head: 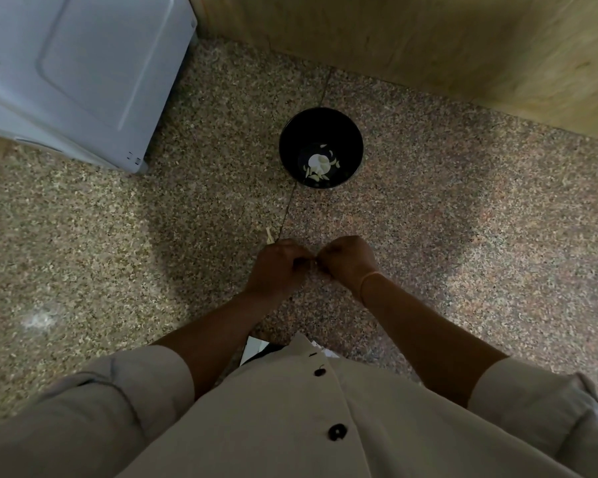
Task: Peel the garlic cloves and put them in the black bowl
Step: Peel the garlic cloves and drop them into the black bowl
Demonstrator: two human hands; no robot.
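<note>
Over the speckled floor (463,219), the left hand (279,267) and right hand (348,261) meet with curled fingers, both pinching a small pale garlic clove (313,264), near the black bowl (290,146) holding peeled cloves (320,165).

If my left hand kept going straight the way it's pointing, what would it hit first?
First the garlic clove pinched between both hands, then the right hand just beyond; the left hand points across at it. Depth is hard to judge.
</note>
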